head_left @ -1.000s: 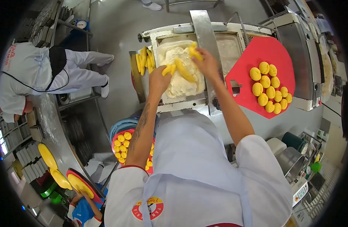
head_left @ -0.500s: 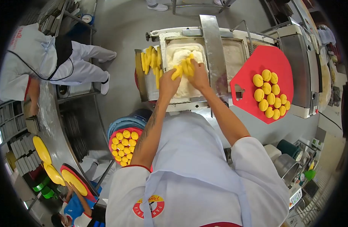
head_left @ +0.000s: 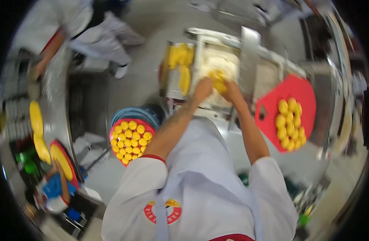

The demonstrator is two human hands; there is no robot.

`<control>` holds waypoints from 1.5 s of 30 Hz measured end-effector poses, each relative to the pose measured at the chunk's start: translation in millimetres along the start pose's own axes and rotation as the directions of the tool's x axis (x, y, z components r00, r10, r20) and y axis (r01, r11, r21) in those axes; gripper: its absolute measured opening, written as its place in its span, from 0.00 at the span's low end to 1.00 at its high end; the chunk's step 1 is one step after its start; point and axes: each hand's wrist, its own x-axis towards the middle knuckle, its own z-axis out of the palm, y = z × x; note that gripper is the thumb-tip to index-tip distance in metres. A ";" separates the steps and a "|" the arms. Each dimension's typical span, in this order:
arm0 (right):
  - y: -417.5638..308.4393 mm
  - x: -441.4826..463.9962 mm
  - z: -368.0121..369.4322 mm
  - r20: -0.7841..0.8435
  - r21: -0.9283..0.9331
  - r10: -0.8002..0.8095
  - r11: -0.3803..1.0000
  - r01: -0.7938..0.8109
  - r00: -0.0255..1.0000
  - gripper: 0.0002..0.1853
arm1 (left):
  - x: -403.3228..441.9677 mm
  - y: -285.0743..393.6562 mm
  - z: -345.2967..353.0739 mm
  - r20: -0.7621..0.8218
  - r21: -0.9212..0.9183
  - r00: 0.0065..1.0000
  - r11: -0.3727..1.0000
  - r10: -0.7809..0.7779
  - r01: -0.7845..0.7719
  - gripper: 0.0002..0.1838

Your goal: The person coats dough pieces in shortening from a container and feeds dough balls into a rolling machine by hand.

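Observation:
Several yellow dough pieces (head_left: 217,79) are bunched between my two hands, above a tray of white flour (head_left: 222,60). My left hand (head_left: 204,89) is closed around the near left side of the bunch. On the right side, my right hand (head_left: 231,91) has its fingers curled on the same dough. Motion blur softens the fingertips and the shapes of the pieces. Left of the flour, yellow dough strips (head_left: 185,76) lie on a metal surface.
A red board (head_left: 268,104) on the right bears several yellow dough balls (head_left: 290,124). More balls (head_left: 130,140) rest on a red round surface atop a blue bin (head_left: 132,114). A metal bar (head_left: 248,60) crosses beside the flour. Co-workers stand at the left counter (head_left: 58,100).
My view has turned, so the surroundings appear shifted and blurred. My hands are still over the flour, and the dough pieces are now gathered in one bunch between them.

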 end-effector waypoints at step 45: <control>-186.0 274.6 132.6 -0.005 0.845 0.708 0.380 -0.376 0.707 0.29 | 151.3 -246.1 -47.4 -0.035 -0.266 0.635 0.619 -0.772 0.739 0.30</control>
